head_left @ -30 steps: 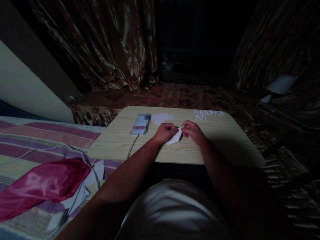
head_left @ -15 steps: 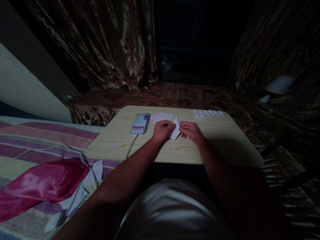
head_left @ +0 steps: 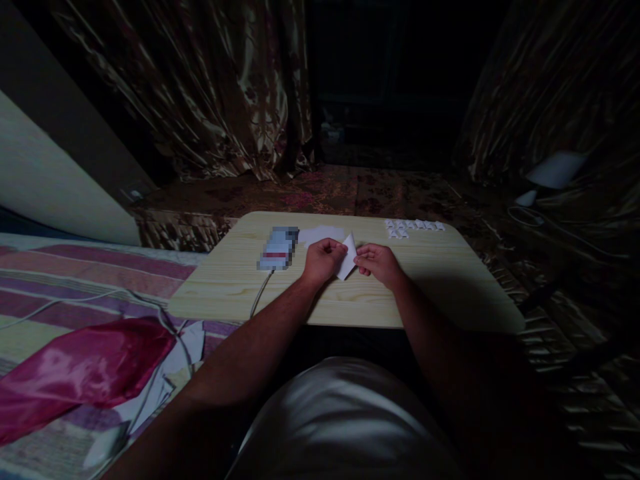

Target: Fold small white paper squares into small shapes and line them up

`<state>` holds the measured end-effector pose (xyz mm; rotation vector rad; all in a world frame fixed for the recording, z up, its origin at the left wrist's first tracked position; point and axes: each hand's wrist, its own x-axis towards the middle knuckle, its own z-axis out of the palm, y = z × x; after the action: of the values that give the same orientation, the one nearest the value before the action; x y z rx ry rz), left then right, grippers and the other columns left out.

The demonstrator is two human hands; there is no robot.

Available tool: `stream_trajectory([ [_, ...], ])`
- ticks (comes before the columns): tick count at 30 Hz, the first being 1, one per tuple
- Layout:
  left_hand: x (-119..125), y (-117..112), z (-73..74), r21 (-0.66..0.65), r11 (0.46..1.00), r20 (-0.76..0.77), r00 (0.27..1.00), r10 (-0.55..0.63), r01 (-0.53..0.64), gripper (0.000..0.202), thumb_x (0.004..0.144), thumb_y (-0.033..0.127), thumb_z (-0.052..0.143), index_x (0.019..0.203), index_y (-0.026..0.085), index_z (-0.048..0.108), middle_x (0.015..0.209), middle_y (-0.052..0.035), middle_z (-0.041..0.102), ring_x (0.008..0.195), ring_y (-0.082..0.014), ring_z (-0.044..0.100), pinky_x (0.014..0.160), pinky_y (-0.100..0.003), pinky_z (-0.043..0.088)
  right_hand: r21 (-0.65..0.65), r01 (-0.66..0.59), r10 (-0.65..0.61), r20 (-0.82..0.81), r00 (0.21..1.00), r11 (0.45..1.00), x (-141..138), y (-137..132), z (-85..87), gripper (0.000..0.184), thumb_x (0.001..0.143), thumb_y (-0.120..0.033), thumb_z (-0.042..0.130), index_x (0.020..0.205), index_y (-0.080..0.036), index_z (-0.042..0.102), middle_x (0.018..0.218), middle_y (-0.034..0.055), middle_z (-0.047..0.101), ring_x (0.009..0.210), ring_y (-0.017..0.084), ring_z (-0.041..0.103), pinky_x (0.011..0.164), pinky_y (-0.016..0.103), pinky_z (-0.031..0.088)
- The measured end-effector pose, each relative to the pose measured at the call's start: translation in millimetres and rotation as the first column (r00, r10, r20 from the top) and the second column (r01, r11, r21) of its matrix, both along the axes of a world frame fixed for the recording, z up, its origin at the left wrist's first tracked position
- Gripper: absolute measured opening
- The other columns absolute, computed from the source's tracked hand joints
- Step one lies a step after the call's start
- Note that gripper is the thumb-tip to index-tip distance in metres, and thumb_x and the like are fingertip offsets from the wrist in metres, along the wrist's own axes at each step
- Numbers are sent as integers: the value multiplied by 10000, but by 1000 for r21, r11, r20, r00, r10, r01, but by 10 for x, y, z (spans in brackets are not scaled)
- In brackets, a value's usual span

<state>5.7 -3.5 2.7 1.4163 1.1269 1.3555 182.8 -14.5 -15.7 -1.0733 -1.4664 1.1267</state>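
Observation:
A small folded piece of white paper (head_left: 349, 259), pointed at its top, is held up between my two hands just above the light wooden table (head_left: 280, 297). On its left side, my left hand (head_left: 323, 259) pinches it between thumb and fingers. My right hand (head_left: 377, 263) grips the opposite edge with thumb and fingertips. Flat white paper (head_left: 320, 235) lies on the table behind my left hand. Several small folded white paper pieces (head_left: 417, 225) sit in rows near the far right corner.
A phone (head_left: 277, 250), blurred by pixels, lies left of my hands with its cable (head_left: 259, 297) running off the front edge. Left of the table is a striped bed (head_left: 170, 270) with a pink satin cloth (head_left: 100, 360). A white lamp (head_left: 557, 170) stands at the right.
Both hands hold almost the same place on the paper, whose angle differs very slightly. The whole view has shifted a little, moving everything slightly left.

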Motion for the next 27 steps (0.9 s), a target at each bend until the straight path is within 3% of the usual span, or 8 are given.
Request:
stream_trajectory([
  [5, 7, -15, 26, -38, 999, 22, 1000, 0, 1, 325, 662, 444, 741, 727, 139, 651, 608, -3, 620, 505, -95, 494, 480, -223, 377, 19, -3, 2, 27, 1000, 1000, -65, -23, 19, 350, 650, -335, 768, 922, -189, 605, 676, -18, 653, 493, 100, 565, 440, 210, 404],
  [10, 9, -37, 60, -47, 999, 46, 999, 4, -1, 309, 654, 426, 743, 720, 139, 647, 601, -3, 622, 504, -100, 501, 474, -222, 373, 66, 34, -36, 32, 999, 997, -124, -33, 12, 219, 691, -265, 684, 877, -192, 595, 651, -26, 641, 492, 102, 563, 443, 209, 404],
  [17, -1, 17, 23, -55, 998, 106, 994, 31, -25, 309, 617, 417, 769, 698, 137, 666, 600, -3, 627, 493, -87, 492, 477, -214, 367, 144, 46, -46, -3, 999, 989, -135, 3, -35, 205, 671, -183, 623, 876, -188, 627, 772, 1, 699, 665, 137, 658, 594, 232, 513],
  [27, -12, 33, 4, -22, 999, 88, 996, 27, -25, 266, 636, 381, 762, 690, 139, 669, 595, -1, 626, 503, -92, 502, 483, -213, 376, 63, 48, -44, -64, 997, 997, -145, -45, 51, 235, 675, -294, 705, 869, -177, 640, 774, 18, 693, 610, 125, 614, 527, 228, 480],
])
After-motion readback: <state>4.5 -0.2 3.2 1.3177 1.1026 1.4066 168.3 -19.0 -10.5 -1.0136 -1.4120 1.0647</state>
